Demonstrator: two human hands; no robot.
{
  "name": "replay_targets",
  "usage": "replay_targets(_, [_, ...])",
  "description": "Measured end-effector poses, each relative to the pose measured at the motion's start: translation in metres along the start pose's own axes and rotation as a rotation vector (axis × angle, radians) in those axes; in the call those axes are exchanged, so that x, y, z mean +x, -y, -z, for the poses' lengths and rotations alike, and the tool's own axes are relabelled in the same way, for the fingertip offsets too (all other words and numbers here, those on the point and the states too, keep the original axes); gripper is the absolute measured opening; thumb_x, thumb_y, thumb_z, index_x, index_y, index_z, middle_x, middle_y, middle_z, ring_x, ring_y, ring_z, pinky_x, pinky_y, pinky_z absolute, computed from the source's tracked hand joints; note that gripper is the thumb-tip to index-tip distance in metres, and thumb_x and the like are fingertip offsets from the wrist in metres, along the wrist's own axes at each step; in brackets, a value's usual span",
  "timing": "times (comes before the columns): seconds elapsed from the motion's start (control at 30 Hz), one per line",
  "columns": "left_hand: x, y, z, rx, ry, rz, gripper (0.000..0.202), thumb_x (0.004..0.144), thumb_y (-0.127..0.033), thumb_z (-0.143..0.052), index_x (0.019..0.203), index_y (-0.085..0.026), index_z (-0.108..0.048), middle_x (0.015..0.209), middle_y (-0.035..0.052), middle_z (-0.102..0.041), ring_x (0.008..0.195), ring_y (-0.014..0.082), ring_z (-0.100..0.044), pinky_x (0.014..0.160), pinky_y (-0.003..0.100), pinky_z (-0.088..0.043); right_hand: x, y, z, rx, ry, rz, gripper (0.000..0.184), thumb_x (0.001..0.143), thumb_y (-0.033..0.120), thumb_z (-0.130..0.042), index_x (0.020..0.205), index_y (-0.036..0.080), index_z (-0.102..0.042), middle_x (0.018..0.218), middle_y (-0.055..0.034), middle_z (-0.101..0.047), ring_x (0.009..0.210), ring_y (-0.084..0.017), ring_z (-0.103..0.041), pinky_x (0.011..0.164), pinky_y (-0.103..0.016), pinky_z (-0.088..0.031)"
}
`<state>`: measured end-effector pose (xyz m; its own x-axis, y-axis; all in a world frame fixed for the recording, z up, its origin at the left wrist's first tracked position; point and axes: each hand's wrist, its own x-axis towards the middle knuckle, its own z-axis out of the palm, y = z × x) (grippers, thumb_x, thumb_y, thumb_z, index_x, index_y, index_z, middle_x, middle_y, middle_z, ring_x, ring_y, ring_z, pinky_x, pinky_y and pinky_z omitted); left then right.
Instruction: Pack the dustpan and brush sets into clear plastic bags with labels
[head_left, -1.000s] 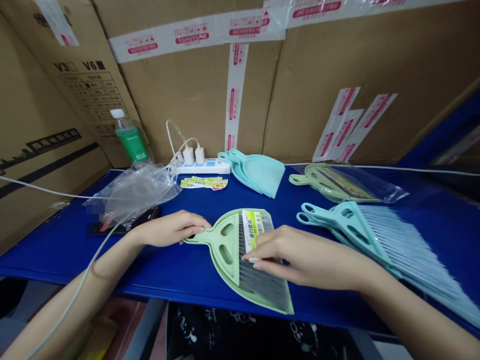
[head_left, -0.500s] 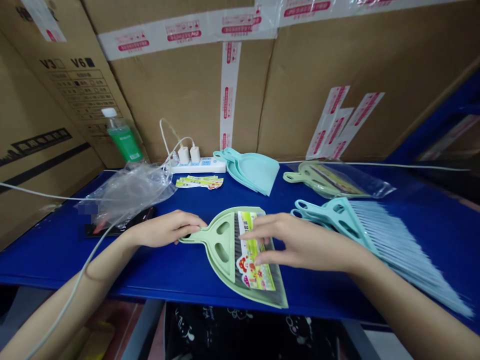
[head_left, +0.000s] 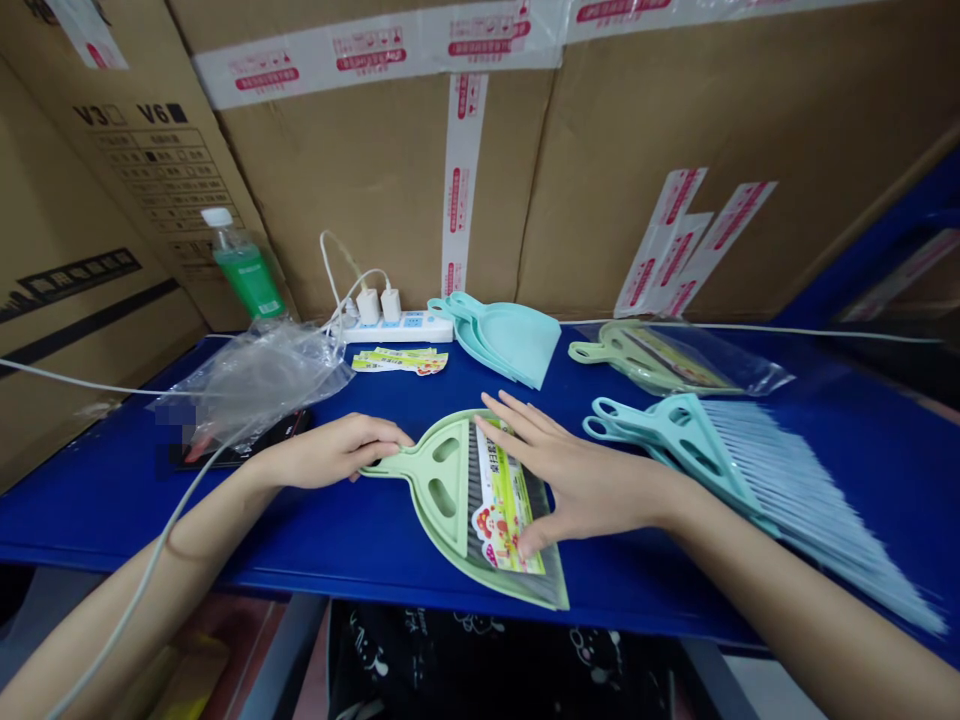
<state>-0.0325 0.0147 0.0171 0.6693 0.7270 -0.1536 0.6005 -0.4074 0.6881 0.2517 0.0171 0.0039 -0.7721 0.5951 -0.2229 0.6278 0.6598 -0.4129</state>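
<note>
A green dustpan (head_left: 487, 588) lies on the blue table with a green hand brush (head_left: 442, 485) nested in it, bristles to the right. Across the dark bristles sits a printed label card (head_left: 504, 515) with a mushroom picture. My left hand (head_left: 352, 450) is closed around the handle end of the dustpan and brush. Over the label, my right hand (head_left: 577, 475) is spread, its thumb and fingers touching the card at its lower and upper parts. The palm hides the card's right edge and some bristles.
Blue dustpans (head_left: 517, 335) and several labels (head_left: 397, 361) lie at the back near a power strip (head_left: 427, 327). Blue brushes (head_left: 690, 440) are at right, below a bagged green set (head_left: 660, 360). Plastic bags (head_left: 262, 370), a bottle (head_left: 251, 280) and a cable (head_left: 142, 590) are left.
My right hand has spread its fingers, the fingertips moving up the label and the thumb down. The card sits slightly more tilted on the bristles. My left hand keeps its hold.
</note>
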Motion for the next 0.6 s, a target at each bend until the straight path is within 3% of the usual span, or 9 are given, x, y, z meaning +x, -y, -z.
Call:
replay_targets(0.17, [-0.0006,0.0001,0.0000,-0.053,0.027,0.026,0.037,0.094,-0.038,-0.040,0.105,-0.013,-0.065,0.091,0.0063,-0.064,0.069,0.0125,-0.054,0.050,0.018,-0.047,-0.0001,-0.0026,-0.0005,0.000,0.049,-0.054,0.122,0.066,0.074,-0.063,0.152,0.011,-0.004,0.155,-0.0162,0.017,0.139,-0.036,0.019,0.114,-0.055,-0.004])
replay_targets(0.43, [-0.0008,0.0023,-0.0024,-0.138,0.045,0.111,0.044,0.093,-0.048,-0.040,0.114,-0.015,-0.060,0.076,-0.0003,-0.056,0.052,0.0070,-0.049,0.048,0.019,-0.047,-0.0015,-0.0014,-0.0017,0.002,0.067,-0.082,0.125,0.065,0.075,-0.061,0.151,0.009,-0.001,0.154,-0.0172,0.021,0.137,-0.038,0.021,0.113,-0.057,-0.006])
replay_targets(0.6, [0.0031,0.0046,-0.0071,-0.151,0.012,0.102,0.043,0.091,-0.049,-0.045,0.108,-0.013,-0.063,0.068,-0.0032,-0.051,0.045,0.0048,-0.043,0.042,0.017,-0.040,-0.0013,-0.0019,-0.0025,0.007,0.022,-0.062,0.123,0.066,0.074,-0.062,0.152,0.010,0.000,0.155,-0.0177,0.018,0.138,-0.038,0.018,0.113,-0.057,-0.008])
